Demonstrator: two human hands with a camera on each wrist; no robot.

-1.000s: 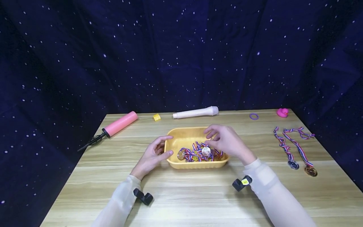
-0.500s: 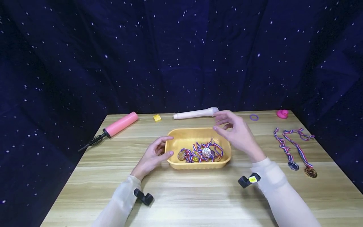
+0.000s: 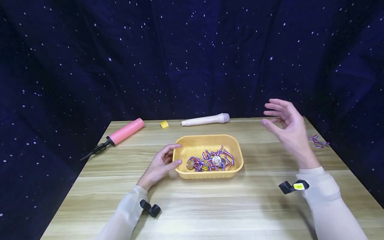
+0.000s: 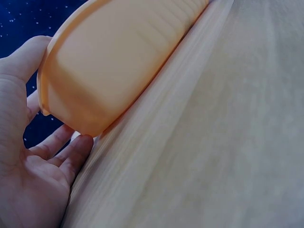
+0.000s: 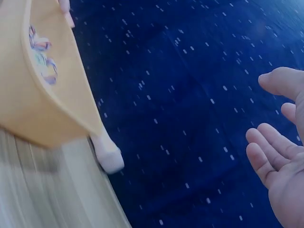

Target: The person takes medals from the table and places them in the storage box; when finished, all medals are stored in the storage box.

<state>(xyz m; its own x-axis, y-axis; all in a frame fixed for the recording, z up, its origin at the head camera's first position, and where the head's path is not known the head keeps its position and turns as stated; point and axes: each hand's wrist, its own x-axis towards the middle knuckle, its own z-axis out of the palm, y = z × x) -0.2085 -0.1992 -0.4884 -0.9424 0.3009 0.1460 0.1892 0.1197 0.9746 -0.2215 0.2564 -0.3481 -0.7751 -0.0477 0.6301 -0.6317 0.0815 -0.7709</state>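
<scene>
A yellow plastic basin [image 3: 180,171] sits on the table with several medals on striped ribbons lying in it, a silver medal [image 3: 216,160] on top. My left hand [image 3: 159,166] holds the basin's left end, thumb and index fingertip at the rim. In the left wrist view the thumb lies on the rim and the other fingers [image 4: 78,152] bend low beside the wall. Raised over the table's right side, my right hand [image 3: 291,133] holds nothing, its fingers relaxed and apart from the thumb. A tangled striped ribbon [image 3: 318,141] shows just right of that wrist.
Along the back of the wooden table [image 3: 210,213] lie a pink hand pump [image 3: 127,131], a small yellow block [image 3: 164,124] and a white toy microphone [image 3: 205,120]. A dark starry curtain [image 3: 192,60] hangs right behind the back edge.
My right hand has left the basin, rising and moving right; it now hides the purple ring, pink duck and the two medals at right. My left hand stays on the basin.
</scene>
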